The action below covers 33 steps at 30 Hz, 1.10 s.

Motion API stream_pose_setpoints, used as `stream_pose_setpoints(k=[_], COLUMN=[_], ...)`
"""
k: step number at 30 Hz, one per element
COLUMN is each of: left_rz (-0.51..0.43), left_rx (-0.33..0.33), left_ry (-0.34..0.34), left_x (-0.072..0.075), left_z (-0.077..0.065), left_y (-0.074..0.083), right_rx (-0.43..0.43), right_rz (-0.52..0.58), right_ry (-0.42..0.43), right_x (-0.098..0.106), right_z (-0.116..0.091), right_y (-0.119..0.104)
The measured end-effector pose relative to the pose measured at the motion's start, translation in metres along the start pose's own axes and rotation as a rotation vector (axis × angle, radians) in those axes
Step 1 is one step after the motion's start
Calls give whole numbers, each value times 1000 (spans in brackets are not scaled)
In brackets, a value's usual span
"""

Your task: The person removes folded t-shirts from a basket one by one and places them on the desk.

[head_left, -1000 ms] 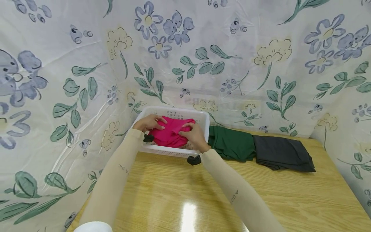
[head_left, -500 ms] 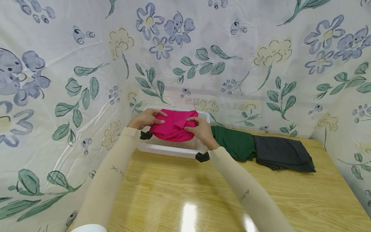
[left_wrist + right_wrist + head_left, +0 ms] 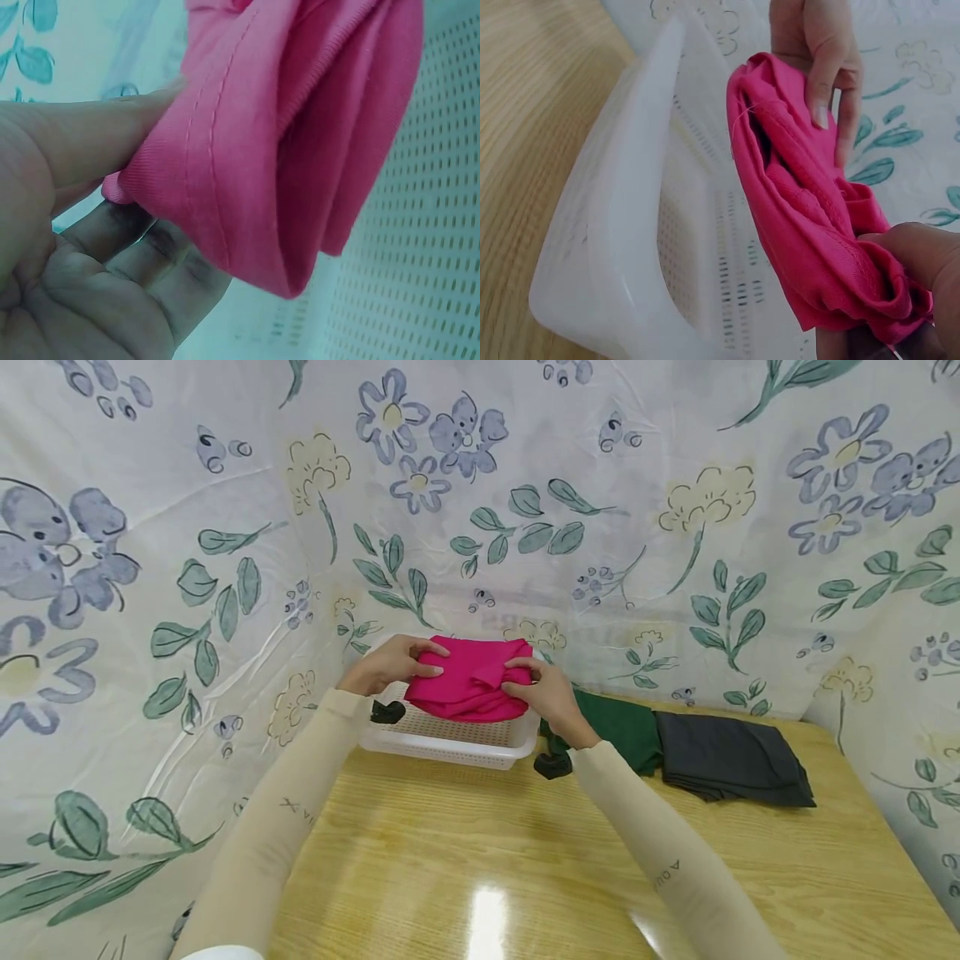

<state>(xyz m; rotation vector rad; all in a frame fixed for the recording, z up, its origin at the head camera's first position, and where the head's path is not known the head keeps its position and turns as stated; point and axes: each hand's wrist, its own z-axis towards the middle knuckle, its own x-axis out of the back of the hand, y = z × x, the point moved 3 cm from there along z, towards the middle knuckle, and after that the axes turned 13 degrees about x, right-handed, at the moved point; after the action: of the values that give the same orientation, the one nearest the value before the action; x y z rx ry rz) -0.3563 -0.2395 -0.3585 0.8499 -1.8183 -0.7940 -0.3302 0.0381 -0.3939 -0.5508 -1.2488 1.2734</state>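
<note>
A folded bright pink garment (image 3: pixel 468 681) is held up over the white perforated plastic basket (image 3: pixel 442 753). My left hand (image 3: pixel 386 664) pinches its left side, thumb on the near face and fingers behind. In the left wrist view, a double-stitched hem (image 3: pixel 214 150) runs along the fold beside the thumb. The right hand (image 3: pixel 553 697) grips the opposite end, where the cloth layers (image 3: pixel 885 300) bunch between thumb and fingers. From the right wrist view, the garment hangs above the basket's rim (image 3: pixel 626 225), and the basket's perforated floor shows below it.
To the right of the basket, a folded dark green garment (image 3: pixel 618 731) lies on the wooden table (image 3: pixel 420 835). A folded dark grey garment (image 3: pixel 727 756) lies against its right side. A floral cloth backdrop (image 3: pixel 525 527) closes off the back and sides.
Both hands have lifted the pink garment up out of the basket and shifted it rightward. More of the basket's floor shows now. The green and grey garments have stayed put.
</note>
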Motion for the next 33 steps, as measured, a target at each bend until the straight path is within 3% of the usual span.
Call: stream_pose_setpoints(k=[6, 14, 33], left_rz=[7, 10, -57], left_rx=[-36, -73, -72], left_ry=[-6, -16, -108], left_x=[-13, -31, -81], left_z=[-5, -5, -20], left_y=[15, 25, 51], right_rx=[2, 15, 6], right_rz=[58, 47, 33], right_ry=[-11, -11, -15], right_x=[19, 42, 85], right_z=[-8, -21, -57], right_y=[0, -1, 7])
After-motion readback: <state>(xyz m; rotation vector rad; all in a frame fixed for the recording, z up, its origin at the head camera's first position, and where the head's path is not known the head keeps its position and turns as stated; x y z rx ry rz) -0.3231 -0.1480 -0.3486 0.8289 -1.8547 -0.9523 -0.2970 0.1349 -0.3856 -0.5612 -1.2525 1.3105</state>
